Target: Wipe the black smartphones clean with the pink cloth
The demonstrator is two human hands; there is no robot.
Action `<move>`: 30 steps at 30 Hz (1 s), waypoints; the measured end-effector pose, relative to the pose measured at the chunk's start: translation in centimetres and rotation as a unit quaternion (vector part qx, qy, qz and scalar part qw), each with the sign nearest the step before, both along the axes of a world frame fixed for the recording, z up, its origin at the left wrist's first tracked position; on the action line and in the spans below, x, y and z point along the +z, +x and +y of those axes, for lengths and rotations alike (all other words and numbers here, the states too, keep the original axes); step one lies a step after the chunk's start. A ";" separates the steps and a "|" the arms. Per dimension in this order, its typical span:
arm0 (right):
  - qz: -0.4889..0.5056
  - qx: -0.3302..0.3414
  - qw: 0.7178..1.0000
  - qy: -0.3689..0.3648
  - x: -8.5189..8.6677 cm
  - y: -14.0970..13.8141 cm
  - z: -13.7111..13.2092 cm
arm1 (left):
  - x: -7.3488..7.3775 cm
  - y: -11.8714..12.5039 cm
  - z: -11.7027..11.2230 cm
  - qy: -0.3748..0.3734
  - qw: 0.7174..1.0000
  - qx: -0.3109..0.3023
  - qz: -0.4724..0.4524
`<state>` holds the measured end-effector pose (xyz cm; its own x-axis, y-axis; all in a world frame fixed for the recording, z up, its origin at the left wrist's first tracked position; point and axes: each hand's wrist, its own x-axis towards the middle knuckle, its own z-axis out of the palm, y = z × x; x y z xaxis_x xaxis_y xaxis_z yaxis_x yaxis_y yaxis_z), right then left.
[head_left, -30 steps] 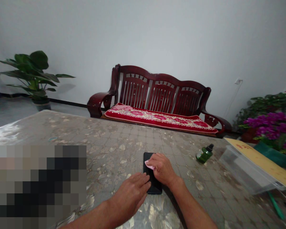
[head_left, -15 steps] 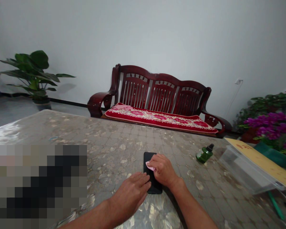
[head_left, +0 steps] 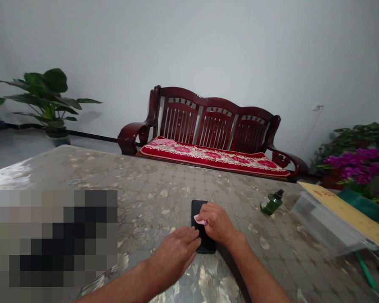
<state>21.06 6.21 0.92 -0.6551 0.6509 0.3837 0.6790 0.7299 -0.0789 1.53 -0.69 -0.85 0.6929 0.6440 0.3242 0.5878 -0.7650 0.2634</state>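
A black smartphone (head_left: 207, 244) lies flat on the patterned tablecloth, its long side pointing away from me. My right hand (head_left: 217, 221) is closed round a small pink cloth (head_left: 200, 220) and presses it on the upper part of the phone. Lying along the phone's left edge, my left hand (head_left: 178, 249) has its fingers stretched out, with the tips touching the phone. Part of the phone is hidden under both hands.
Right of the hands stands a green bottle with a black cap (head_left: 272, 203). Beyond it is a clear plastic box (head_left: 322, 227) under a yellow board (head_left: 350, 212), near purple flowers (head_left: 363, 166). Behind the table (head_left: 139, 176) is a wooden bench (head_left: 213, 122). Blurred blocks hide the left.
The view has shifted very slightly. My right hand and the cloth stay on the upper part of the phone, and my left hand stays at its left edge.
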 end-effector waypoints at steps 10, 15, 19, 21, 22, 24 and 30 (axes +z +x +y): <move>0.017 -0.036 0.999 -0.013 0.4 0.9 0.0 | -0.1 -0.2 0.1 0.022 1.000 -0.007 -0.004; -0.003 -0.007 1.000 -0.014 0.4 1.3 -1.6 | -0.3 -0.2 0.1 0.020 1.000 -0.008 -0.012; 0.030 -0.026 0.999 -0.006 -0.1 1.5 -2.2 | 0.0 -0.2 0.1 0.012 1.000 -0.006 -0.013; 0.057 -0.048 0.997 0.002 -0.6 1.5 -2.1 | 0.1 -0.1 0.0 0.011 1.000 -0.003 -0.017; 0.068 -0.058 0.996 0.004 -0.8 1.5 -2.0 | 0.1 -0.1 0.0 0.012 1.000 -0.002 -0.017; 0.082 -0.069 0.994 0.009 -1.1 1.4 -1.8 | 0.0 -0.1 0.0 0.012 1.000 -0.001 -0.011; 0.096 -0.027 0.995 0.016 -1.4 1.7 -1.9 | -0.2 -0.1 0.1 0.011 1.000 0.003 0.005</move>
<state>22.76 4.33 -0.51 -0.5310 0.6690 0.5200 0.6924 0.6964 -0.1888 1.43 -0.59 -1.07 0.6924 0.6414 0.3304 0.5954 -0.7666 0.2406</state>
